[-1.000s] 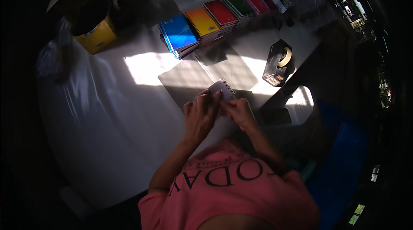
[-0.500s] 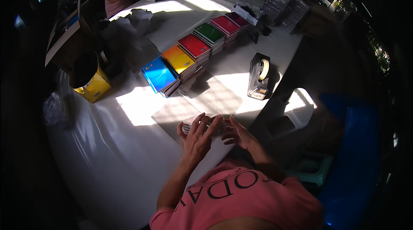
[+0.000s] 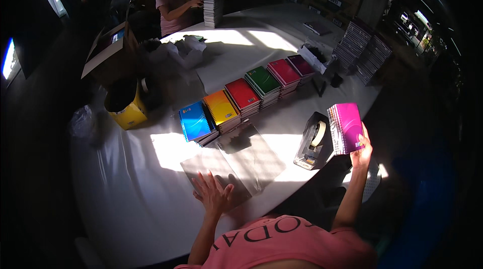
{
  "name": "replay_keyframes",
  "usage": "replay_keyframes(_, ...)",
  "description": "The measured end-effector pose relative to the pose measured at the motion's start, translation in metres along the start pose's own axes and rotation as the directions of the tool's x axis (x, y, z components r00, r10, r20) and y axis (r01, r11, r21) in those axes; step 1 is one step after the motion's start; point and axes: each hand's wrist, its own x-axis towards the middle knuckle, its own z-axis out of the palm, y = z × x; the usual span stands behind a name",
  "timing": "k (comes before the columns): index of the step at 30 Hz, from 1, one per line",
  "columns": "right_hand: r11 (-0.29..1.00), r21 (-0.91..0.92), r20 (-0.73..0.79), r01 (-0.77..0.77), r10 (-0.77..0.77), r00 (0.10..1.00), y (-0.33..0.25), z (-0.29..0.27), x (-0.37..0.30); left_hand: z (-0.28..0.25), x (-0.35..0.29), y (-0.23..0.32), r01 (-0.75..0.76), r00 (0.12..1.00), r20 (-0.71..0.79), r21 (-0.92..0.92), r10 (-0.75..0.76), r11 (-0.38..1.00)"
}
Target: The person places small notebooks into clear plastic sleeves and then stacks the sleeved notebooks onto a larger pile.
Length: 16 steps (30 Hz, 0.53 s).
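A small stack of spiral notebooks with a magenta cover [image 3: 348, 127] is raised at the right, and my right hand [image 3: 363, 149] grips its lower right side. My left hand [image 3: 214, 196] is open, fingers spread, over the near part of the clear plastic sheets or bags [image 3: 254, 161] on the table. Whether its fingertips press on the plastic I cannot tell. Beyond the plastic runs a slanting row of notebook piles: blue [image 3: 195, 120], yellow [image 3: 221, 108], red [image 3: 242, 94], green [image 3: 262, 80], pink [image 3: 283, 72] and purple [image 3: 300, 64].
A black tape dispenser [image 3: 312, 143] stands left of the raised notebooks. To the left are a yellow container [image 3: 132, 113], an open cardboard box [image 3: 108, 57] and crumpled wrapping [image 3: 186, 51]. Across the table a person handles a tall stack [image 3: 210, 10]. Further stacks [image 3: 354, 45] stand far right.
My hands were close together on something near the table edge; now they are apart. The right hand has moved out to the right, holding magenta notebooks. My view has shifted.
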Motion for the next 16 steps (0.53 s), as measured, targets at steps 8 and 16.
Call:
replay_keyframes(8,0.959,-0.164,-0.091,-0.231,0.219,0.972,0.023,-0.202,0.18,0.006,-0.005,-0.012,-0.066,0.991,0.121,0.108,0.053,0.992)
replay_keyframes(16,0.042,-0.997,-0.066,-0.064,-0.049,0.997,0.07,-0.24,0.255,-0.051,0.098,0.005,0.025,0.858,-0.472,-0.356,-0.203,0.934)
